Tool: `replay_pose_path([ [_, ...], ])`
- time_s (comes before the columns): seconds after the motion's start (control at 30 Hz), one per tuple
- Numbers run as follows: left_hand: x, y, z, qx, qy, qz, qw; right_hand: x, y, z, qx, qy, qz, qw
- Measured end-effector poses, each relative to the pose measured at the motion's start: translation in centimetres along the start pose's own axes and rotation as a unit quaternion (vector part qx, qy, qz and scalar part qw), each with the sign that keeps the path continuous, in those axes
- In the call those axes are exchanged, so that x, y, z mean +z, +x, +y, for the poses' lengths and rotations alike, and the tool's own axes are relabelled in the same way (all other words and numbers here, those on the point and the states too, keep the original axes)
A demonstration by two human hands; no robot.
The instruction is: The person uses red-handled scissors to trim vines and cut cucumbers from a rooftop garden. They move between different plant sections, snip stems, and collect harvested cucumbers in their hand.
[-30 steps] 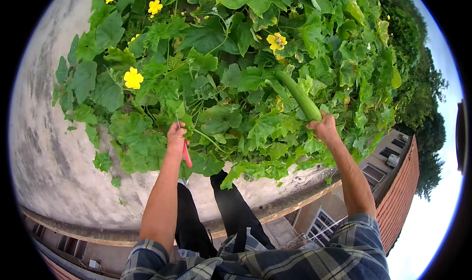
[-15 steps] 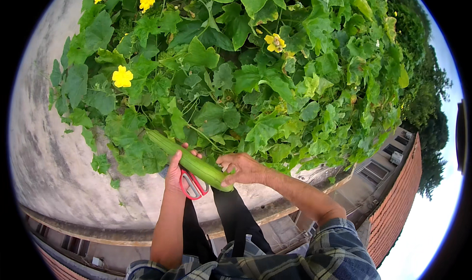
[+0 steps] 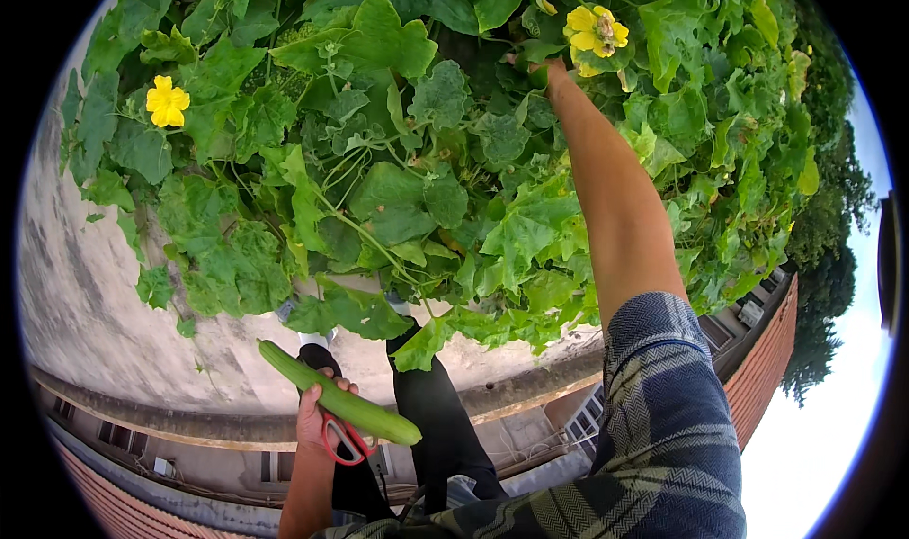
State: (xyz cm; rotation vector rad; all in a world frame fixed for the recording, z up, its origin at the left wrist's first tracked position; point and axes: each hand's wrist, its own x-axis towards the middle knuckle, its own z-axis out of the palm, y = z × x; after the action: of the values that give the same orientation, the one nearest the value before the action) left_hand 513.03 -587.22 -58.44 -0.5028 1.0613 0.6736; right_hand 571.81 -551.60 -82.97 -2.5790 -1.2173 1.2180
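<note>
My left hand [image 3: 311, 416] is closed around a long green luffa gourd [image 3: 365, 412], low in front of my legs. The same hand keeps a pair of scissors [image 3: 348, 452] with red and grey handles against the gourd's underside; the blades are hidden. My right arm stretches far forward into the luffa vine [image 3: 388, 198]. Among the leaves my right hand [image 3: 547, 68] is mostly covered, so its fingers and anything in them cannot be made out. A yellow flower [image 3: 595, 31] with a brownish insect-like spot on it hangs just right of that hand.
Another yellow flower [image 3: 168, 101] stands at the left of the vine. The vine spreads over a stained concrete surface [image 3: 104, 302], bordered by a ledge [image 3: 218, 435] near my legs. Beyond it lie lower buildings, one with a tiled roof [image 3: 757, 368] at right.
My right hand has left the gourd and reached forward into the leaves. My left hand has drawn the gourd and scissors down and closer to me. The view has shifted.
</note>
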Motion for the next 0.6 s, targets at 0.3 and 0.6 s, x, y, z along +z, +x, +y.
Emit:
replay_pose_path([
  [0.3,2.9,-3.6,0.9,0.008,0.009,-0.034,0.999,-12.3,-18.0,0.0,-0.242,-0.507,0.105,0.821],
  [0.6,4.9,-3.6,5.8,0.054,-0.002,-0.091,0.994,-24.5,-27.5,2.8,-0.135,-0.064,0.059,0.987],
])
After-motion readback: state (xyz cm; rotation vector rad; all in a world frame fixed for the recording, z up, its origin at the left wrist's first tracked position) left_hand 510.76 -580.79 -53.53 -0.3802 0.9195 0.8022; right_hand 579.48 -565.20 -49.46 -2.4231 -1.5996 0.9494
